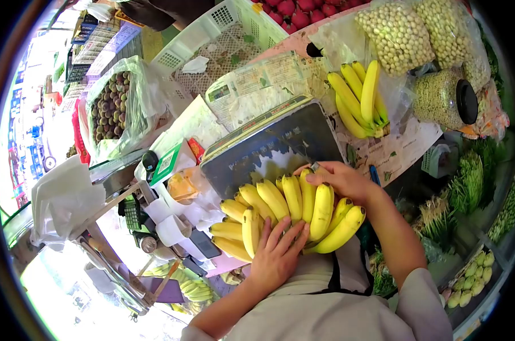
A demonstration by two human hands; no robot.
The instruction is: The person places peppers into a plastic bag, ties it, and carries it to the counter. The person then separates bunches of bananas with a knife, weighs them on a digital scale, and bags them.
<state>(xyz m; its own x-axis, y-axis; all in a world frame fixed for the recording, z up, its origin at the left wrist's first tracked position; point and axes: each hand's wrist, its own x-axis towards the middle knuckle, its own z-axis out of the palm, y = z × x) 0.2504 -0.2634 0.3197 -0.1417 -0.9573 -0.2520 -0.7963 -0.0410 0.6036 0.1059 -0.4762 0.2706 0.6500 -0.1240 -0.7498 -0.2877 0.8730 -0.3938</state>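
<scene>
A large bunch of yellow bananas is held against the front of my body, over the near edge of a dark metal tray. My left hand lies on the near side of the bunch, its fingers spread over the lower bananas. At the far right side, my right hand curls its fingers round the top of the bunch near a small dark piece. A smaller bunch of bananas rests beyond the tray on newspaper.
A bag of round brown fruit stands at the left. Beyond are a white crate and newspaper. Bags of pale beads, a jar and green vegetables are at the right. A phone lies left.
</scene>
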